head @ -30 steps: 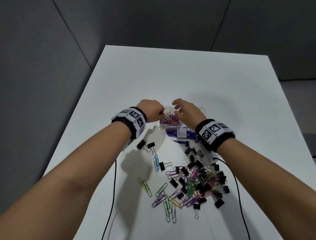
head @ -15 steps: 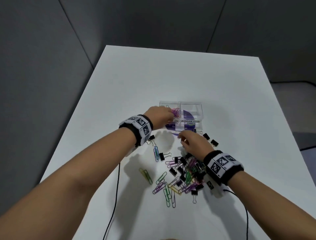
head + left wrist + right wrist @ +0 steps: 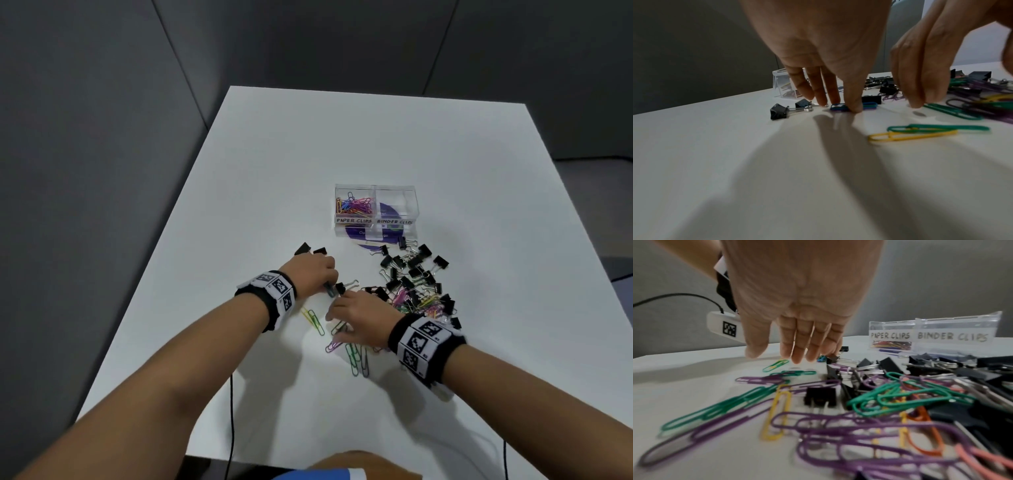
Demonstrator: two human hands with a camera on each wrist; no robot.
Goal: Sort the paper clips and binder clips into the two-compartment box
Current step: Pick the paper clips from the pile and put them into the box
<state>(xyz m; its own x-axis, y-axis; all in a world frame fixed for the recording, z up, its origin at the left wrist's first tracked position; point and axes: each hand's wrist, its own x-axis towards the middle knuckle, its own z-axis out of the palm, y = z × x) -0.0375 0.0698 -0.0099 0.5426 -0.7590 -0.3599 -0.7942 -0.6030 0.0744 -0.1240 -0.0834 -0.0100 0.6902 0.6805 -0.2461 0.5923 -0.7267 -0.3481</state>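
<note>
The clear two-compartment box stands beyond the clips. Its left half, labelled PAPER CLIPS, holds several coloured paper clips; no clip shows in the BINDER CLIPS half. My left hand reaches down with straight fingers, its thumb tip pressing on a blue paper clip. Just right of it, my right hand is spread flat and empty over loose green and purple paper clips. A mixed pile lies to the right.
Two black binder clips lie just beyond my left hand. A yellow and green paper clip pair lies near my left wrist. Several binder clips sit before the box. Black cables hang off the table's near edge.
Both hands have come back from the box toward me. The left went down onto the blue paper clip. The right crossed from the pile's far side to the loose paper clips at its left.
</note>
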